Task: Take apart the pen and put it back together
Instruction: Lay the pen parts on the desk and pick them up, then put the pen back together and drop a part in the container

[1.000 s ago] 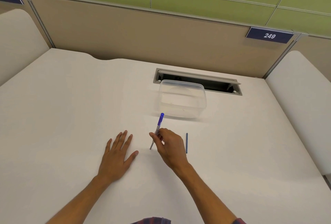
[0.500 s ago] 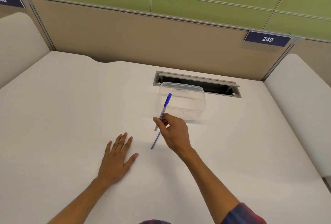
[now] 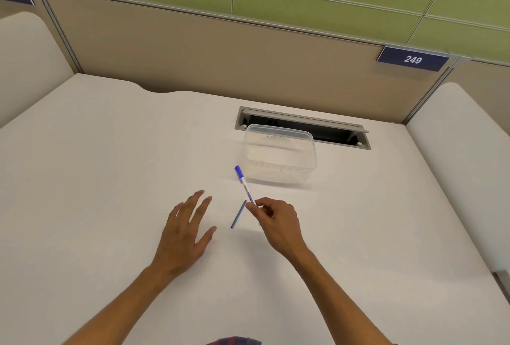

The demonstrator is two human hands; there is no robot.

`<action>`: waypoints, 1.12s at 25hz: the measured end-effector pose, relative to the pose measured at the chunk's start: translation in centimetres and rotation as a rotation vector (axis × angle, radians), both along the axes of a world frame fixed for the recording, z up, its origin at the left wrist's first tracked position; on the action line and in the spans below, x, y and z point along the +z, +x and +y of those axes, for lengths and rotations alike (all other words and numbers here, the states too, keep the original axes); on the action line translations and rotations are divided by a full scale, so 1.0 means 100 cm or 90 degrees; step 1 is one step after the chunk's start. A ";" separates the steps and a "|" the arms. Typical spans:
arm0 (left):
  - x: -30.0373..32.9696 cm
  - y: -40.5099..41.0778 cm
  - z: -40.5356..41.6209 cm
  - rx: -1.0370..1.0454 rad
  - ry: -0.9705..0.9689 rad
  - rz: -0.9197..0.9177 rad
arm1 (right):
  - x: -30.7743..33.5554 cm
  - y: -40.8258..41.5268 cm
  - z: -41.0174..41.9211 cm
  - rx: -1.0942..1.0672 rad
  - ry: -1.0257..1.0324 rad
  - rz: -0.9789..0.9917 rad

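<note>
My right hand [image 3: 276, 223] pinches the lower end of a white pen barrel [image 3: 245, 186] with a blue cap end pointing up and away to the left. A thin blue refill [image 3: 238, 214] lies loose on the white table, just left of my right fingers and slanted. My left hand [image 3: 186, 231] hovers or rests at the table with fingers spread and straight, holding nothing, a short way left of the refill.
A clear plastic container [image 3: 280, 157] stands just behind the pen. Behind it is a grey cable slot [image 3: 303, 128] in the white table [image 3: 96, 179]. Partition walls enclose the back and both sides.
My right hand came back down toward the table and tilted the pen's cap end to the left. The left hand shifted slightly toward the middle with its fingers lifting.
</note>
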State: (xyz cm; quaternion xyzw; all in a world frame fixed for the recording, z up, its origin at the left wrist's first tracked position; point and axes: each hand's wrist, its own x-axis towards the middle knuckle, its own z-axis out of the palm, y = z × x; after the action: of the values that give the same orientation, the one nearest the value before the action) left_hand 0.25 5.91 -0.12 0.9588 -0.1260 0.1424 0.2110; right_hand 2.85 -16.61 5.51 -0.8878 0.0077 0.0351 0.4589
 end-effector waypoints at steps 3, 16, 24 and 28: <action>0.014 0.002 -0.011 -0.041 -0.020 -0.070 | -0.008 -0.008 0.001 0.039 -0.050 -0.007; 0.013 0.006 -0.003 -0.149 0.106 -0.175 | -0.010 -0.006 0.024 -0.065 0.023 0.013; 0.006 0.009 0.015 -0.090 0.098 -0.149 | -0.036 0.033 0.039 -0.032 -0.208 0.115; 0.003 0.010 0.019 -0.074 0.086 -0.151 | -0.044 0.046 0.051 -0.043 -0.266 0.125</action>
State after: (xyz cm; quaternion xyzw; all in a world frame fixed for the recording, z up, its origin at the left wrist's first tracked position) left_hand 1.30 7.78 0.19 0.9385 -0.2143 0.2332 0.1374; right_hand 7.47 -11.52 1.13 -0.9551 0.0892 0.1033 0.2629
